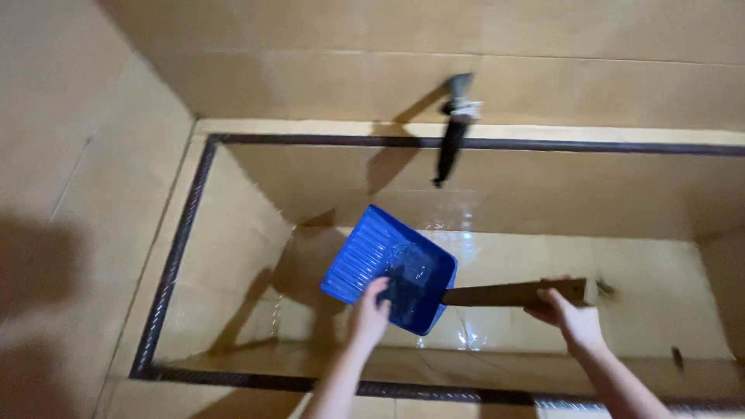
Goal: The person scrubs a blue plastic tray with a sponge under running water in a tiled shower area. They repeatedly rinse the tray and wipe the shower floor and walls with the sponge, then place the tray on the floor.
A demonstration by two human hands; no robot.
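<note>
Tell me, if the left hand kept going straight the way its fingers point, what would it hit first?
The left hand already touches the blue dustpan, fingers pointing up and away into its ribbed tray. So it would press into the dustpan first; behind that lies the tiled basin wall, though depth is unclear.
</note>
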